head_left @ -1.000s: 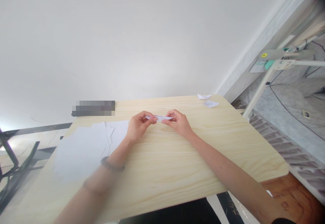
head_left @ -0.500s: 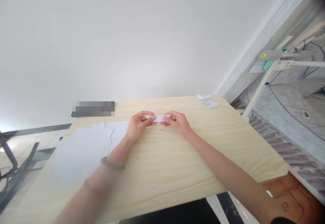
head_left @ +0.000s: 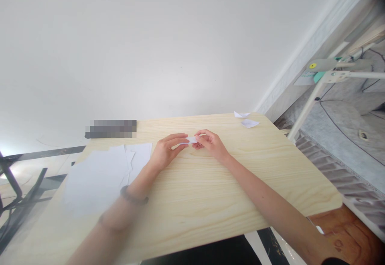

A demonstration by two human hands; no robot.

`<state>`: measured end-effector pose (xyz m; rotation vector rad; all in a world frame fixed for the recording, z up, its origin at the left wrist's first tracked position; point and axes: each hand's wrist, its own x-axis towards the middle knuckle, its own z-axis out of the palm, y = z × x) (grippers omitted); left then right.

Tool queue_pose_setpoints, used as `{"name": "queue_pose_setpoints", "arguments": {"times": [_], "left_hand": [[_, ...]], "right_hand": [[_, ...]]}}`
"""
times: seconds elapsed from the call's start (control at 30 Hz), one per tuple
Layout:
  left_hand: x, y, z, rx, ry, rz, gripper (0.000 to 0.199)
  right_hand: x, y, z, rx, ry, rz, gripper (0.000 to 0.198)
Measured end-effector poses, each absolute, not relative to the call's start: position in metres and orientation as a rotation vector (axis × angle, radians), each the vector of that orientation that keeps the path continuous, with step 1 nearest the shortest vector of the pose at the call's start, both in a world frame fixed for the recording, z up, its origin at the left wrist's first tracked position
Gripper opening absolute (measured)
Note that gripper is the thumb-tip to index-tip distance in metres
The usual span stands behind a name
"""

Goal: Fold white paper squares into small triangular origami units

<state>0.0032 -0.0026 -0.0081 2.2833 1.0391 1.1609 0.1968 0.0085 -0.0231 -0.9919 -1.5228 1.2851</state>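
A small folded strip of white paper (head_left: 192,140) is held just above the table, between my two hands. My right hand (head_left: 211,144) pinches its right end, thumb on the near face and fingers behind. Around the left end my left hand (head_left: 170,148) has its fingers along the top and its thumb below, covering much of that side. Two folded white paper pieces, one upright-edged (head_left: 242,115) and one flatter (head_left: 250,123), lie near the far right corner.
Loose white sheets (head_left: 96,177) are spread on the left of the wooden table (head_left: 210,205). A dark, pixelated object (head_left: 110,129) lies at the back left edge. The white wall (head_left: 180,48) stands behind the table, and a white metal frame (head_left: 309,100) rises at the right.
My left thumb has moved off the paper's front face to below it, and the left fingers now reach farther right. Less of the paper shows. The right hand keeps its pinch.
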Motion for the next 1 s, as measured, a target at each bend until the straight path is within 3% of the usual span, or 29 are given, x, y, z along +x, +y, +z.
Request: {"name": "queue_pose_setpoints", "arguments": {"times": [0.2, 0.47, 1.0], "left_hand": [[0.003, -0.005, -0.007, 2.149, 1.112, 1.111, 0.021], [0.006, -0.005, -0.006, 2.233, 1.054, 1.167, 0.017], [0.007, -0.006, -0.007, 2.402, 0.984, 1.195, 0.011]], "right_hand": [[0.193, 0.000, -0.021, -0.887, -1.860, 0.741, 0.022], [0.194, -0.002, -0.019, -0.830, -2.005, 0.391, 0.016], [0.193, -0.005, -0.018, -0.819, -2.119, 0.219, 0.012]]}}
